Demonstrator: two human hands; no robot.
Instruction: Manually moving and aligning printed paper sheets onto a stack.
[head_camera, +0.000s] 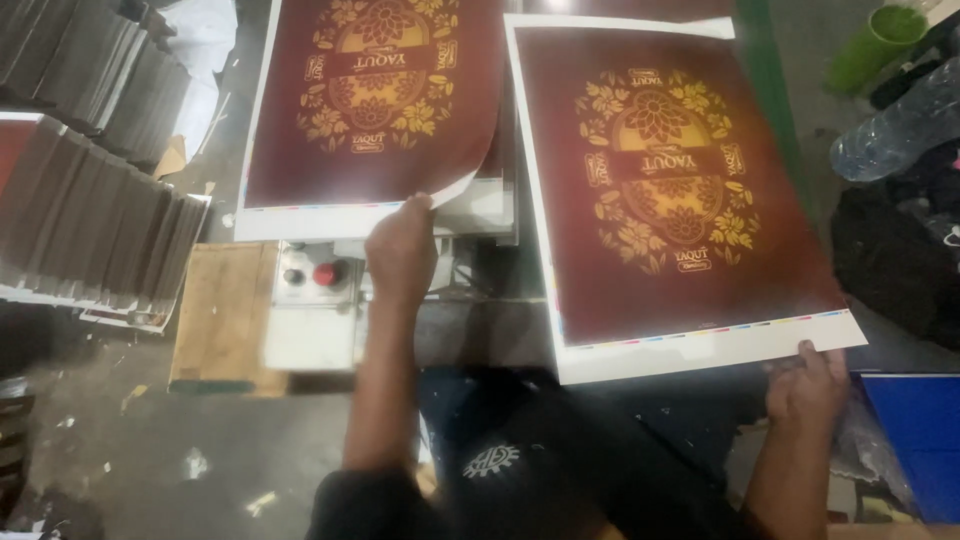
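Head view, left hand (400, 250) grip pinching left maroon sheet's (375, 100) bottom edge, right hand (808, 385) grip pinching right maroon sheet's (670, 190) lower corner

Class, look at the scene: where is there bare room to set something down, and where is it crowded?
Bare room: the wooden board between the stacked sheets and the grey control box, and the floor below it, though littered with scraps. Crowded: the top, where the left hand and right hand each hold a printed sheet; bottles fill the right.
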